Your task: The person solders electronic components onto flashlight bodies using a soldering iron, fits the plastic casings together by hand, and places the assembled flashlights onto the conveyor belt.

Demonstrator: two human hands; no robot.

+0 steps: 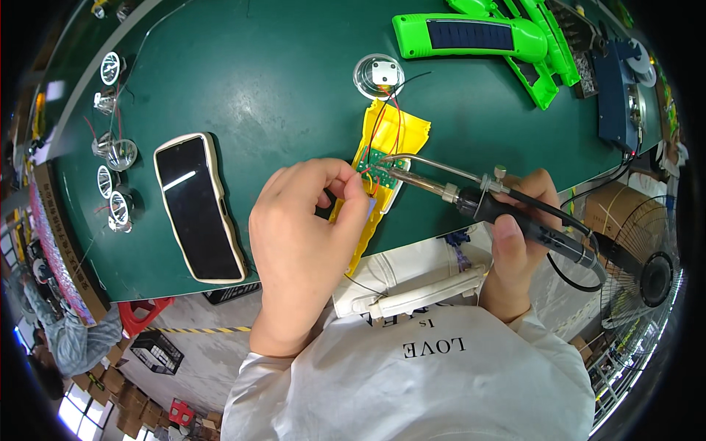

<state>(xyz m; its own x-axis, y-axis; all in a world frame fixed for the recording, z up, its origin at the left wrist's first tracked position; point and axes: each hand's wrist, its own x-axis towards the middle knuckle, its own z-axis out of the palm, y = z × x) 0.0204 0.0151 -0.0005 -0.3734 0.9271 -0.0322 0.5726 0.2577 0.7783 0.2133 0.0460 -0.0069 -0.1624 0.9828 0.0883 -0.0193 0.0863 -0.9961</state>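
Note:
A soldering iron with a curved metal feed tube lies in my right hand, fingers wrapped round its dark handle. Its tip meets a small green circuit board, which sits inside a yellow plastic housing. My left hand is closed in a pinch at the board's left edge, on a thin red wire whose end points at the board. Below the board, a purple-blue part shows partly behind my left fingers. Red and black wires link the board to a round clear lamp reflector beyond the housing.
A phone in a cream case lies to the left. Several lamp reflectors line the left edge. Green housings, one with a dark panel, lie at the far right near a blue box-shaped device. A fan stands right.

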